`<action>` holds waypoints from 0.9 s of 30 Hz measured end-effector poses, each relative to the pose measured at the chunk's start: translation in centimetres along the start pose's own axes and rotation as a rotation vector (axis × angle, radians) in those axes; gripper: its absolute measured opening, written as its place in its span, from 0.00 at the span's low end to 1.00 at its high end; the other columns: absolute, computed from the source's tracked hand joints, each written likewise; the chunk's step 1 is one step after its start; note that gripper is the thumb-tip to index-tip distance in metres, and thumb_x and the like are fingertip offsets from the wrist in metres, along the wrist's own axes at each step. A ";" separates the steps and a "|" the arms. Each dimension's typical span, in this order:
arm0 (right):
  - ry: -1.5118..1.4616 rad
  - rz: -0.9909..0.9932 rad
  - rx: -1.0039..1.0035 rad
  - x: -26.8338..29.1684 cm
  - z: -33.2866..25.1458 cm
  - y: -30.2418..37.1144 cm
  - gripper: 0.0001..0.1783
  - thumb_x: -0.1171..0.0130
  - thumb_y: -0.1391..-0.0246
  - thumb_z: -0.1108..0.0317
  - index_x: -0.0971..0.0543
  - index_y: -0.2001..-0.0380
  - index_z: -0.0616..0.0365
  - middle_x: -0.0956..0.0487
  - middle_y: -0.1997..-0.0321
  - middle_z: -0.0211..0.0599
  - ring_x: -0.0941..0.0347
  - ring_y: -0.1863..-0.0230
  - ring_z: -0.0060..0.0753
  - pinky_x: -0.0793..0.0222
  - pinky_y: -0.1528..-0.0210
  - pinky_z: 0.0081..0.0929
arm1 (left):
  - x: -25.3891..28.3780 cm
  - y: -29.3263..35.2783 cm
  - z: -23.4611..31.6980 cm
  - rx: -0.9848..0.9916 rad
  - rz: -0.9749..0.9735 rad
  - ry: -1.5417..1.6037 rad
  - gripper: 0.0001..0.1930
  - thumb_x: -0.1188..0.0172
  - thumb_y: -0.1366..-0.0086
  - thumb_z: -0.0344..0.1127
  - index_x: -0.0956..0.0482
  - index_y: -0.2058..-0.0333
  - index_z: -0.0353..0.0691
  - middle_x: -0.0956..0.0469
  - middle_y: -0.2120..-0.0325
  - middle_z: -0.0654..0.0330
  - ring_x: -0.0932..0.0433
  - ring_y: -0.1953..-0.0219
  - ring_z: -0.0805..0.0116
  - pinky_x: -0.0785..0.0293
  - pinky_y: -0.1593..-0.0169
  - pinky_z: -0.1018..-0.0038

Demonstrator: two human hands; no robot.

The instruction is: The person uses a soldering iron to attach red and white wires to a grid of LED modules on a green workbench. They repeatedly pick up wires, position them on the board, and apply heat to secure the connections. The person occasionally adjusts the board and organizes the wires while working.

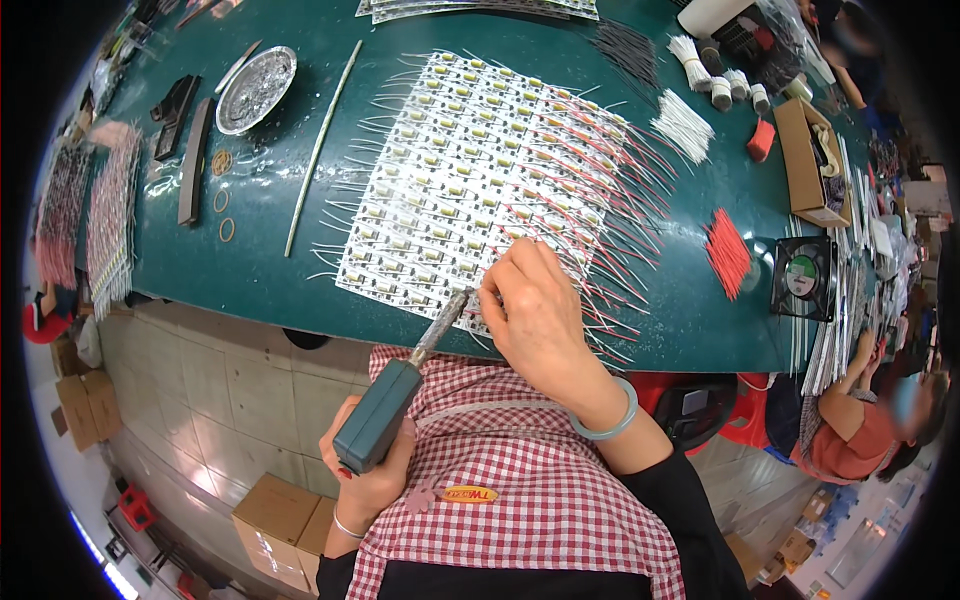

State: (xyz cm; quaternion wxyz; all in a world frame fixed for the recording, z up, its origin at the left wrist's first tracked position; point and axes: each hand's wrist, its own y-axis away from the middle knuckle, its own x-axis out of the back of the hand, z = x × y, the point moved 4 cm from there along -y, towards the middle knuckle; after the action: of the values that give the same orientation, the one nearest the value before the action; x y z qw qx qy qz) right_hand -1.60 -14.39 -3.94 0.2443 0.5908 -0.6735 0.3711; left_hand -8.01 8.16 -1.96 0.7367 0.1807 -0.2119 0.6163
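From my screen, leftmost on the glossy green table [268, 205] lie bundled red-and-white wires [110, 215], then a shiny metal dish [222, 118] and a slim pale rod [322, 150]. My left hand [376, 487] has its fingers curled round the boxy handle of a soldering iron [378, 412], slanting up and right. Its tip meets the near edge of a white circuit sheet [430, 190], rowed with yellowish parts. The checked apron [560, 510] wears an oval lettered badge [470, 494]. My right hand [540, 315] arches over the sheet, fingertips bunched beside the tip; I can't tell what they pinch. Rightmost, a black fan [803, 278] bears a round green-and-white label.
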 end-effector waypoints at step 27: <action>-0.030 0.454 0.302 -1.3 2.2 2.5 0.07 0.43 0.54 0.68 0.21 0.71 0.58 0.25 0.51 0.46 0.32 0.45 0.50 0.34 0.46 0.48 | 2.2 -7.8 0.3 0.010 0.528 0.106 0.18 0.32 0.42 0.28 0.23 0.54 0.29 0.23 0.69 0.60 0.31 0.76 0.73 0.33 0.73 0.76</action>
State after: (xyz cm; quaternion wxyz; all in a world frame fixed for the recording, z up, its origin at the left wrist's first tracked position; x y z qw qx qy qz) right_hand -3.56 -15.24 -6.78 0.0540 0.4598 -0.7292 0.5038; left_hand -0.06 8.47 -0.56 0.5596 0.0902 -0.2096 0.7967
